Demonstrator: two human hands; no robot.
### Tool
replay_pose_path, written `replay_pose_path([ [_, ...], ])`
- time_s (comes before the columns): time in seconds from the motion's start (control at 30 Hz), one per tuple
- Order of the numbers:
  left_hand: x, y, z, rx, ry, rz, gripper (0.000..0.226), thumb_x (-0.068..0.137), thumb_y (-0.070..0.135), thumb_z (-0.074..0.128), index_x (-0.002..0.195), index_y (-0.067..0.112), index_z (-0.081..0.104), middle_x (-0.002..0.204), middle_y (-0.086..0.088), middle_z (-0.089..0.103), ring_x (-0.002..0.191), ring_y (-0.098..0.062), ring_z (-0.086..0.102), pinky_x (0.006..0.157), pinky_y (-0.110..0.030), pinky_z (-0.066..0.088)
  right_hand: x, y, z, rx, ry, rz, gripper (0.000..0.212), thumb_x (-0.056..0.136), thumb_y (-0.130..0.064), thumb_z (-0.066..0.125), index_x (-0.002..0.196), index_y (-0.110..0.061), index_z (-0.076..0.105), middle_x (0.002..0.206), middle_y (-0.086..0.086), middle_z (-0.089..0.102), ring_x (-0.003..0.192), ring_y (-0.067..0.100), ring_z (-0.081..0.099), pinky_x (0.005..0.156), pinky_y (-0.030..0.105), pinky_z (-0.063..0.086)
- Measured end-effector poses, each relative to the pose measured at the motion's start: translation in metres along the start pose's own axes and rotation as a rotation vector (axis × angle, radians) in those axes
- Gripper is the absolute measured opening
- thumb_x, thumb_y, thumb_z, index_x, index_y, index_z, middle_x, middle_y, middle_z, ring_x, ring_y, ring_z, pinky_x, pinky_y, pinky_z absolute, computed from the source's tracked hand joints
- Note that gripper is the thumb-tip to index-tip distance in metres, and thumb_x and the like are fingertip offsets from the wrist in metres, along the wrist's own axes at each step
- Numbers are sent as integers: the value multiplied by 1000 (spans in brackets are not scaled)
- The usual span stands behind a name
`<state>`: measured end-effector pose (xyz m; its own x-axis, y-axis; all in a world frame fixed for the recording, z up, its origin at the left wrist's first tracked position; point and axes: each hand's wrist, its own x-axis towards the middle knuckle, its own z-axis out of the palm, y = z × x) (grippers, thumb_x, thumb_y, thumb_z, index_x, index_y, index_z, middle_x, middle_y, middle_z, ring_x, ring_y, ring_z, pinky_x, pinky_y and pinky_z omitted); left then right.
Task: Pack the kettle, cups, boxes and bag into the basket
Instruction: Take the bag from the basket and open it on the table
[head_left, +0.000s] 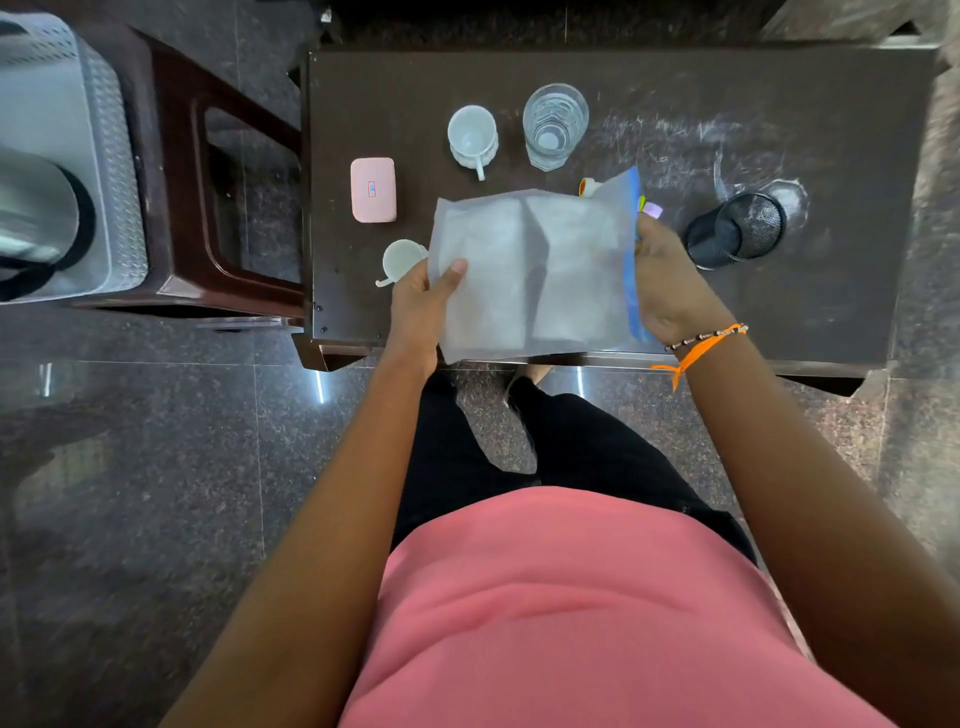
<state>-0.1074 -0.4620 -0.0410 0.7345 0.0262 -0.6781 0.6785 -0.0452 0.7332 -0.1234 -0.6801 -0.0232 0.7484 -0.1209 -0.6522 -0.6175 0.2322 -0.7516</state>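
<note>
Both hands hold a translucent zip bag (530, 270) with a blue edge above the dark table's (831, 312) front. My left hand (423, 301) pinches its left side, my right hand (667, 280) grips the blue edge. A white cup (472, 137) stands at the back, beside a stack of clear glasses (553, 127). A second white cup (400, 260) peeks out by my left hand. A pink box (373, 189) lies at the table's left. The grey basket (111, 171) sits on a brown stool (208, 223) far left, with a steel kettle (36, 208) inside it.
A black mesh pen holder (737, 228) lies tipped on the table's right side. Small colourful items (589, 186) show behind the bag, mostly hidden. Polished granite floor surrounds the table and stool.
</note>
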Motion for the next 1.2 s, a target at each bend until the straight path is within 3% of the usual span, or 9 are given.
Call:
replay_pose_path([
  [0.17,8,-4,1,126,185,7,36,89,16,59,117,22,37,98,10,53,83,-2,56,61,-18,48,-8,-14,-28,-5,340,-206,34,87,7,47,89,-26,43,92,-1,49,78,19,44,70,30,39],
  [0.27,13,-3,1,356,150,187,36,88,5,48,119,22,41,108,12,49,92,-3,52,68,-11,42,-16,-28,-39,-173,265,-297,29,84,0,55,91,-26,61,101,5,58,85,23,44,76,34,39],
  [0.37,17,2,8,521,55,301,32,89,-4,39,99,13,64,108,6,59,97,-20,54,74,-18,37,-23,-39,-39,-230,115,-287,50,72,5,67,108,-29,60,116,6,58,97,16,53,85,35,47],
  [0.47,17,10,20,559,75,325,36,90,-5,38,94,9,71,103,3,55,99,-25,54,77,-22,42,-25,-40,-28,-516,117,-294,51,72,3,70,116,-21,60,115,1,59,97,11,54,81,17,45],
  [0.6,11,22,38,545,-23,320,24,92,11,49,99,18,71,107,6,48,102,-7,48,88,-20,41,-23,-33,-11,-800,150,-286,25,75,-13,72,100,-11,70,91,2,64,85,12,47,63,18,34],
  [0.73,4,29,49,561,-143,377,19,90,32,58,98,21,71,109,6,54,100,-4,52,87,-13,39,-17,-32,-3,-847,83,-251,28,73,-24,77,82,1,68,86,7,41,90,15,37,78,28,36],
  [0.87,-1,35,55,503,-247,390,3,82,30,68,84,27,69,94,10,60,91,5,53,79,-3,37,-13,-35,1,-809,-30,-162,43,75,-35,75,62,-3,49,71,12,37,67,15,35,55,22,25],
  [1.0,2,36,58,390,-171,299,23,81,24,70,61,28,62,61,21,60,66,8,50,65,-9,39,-8,-29,-3,-540,28,-117,37,80,-23,71,89,10,57,82,18,55,75,17,48,71,30,39],
  [1.2,6,29,73,356,-65,223,37,80,30,71,55,13,49,58,5,39,61,-13,36,74,-36,42,-12,-4,-10,-120,52,2,42,76,3,70,102,-15,41,96,12,57,83,19,55,70,27,48],
])
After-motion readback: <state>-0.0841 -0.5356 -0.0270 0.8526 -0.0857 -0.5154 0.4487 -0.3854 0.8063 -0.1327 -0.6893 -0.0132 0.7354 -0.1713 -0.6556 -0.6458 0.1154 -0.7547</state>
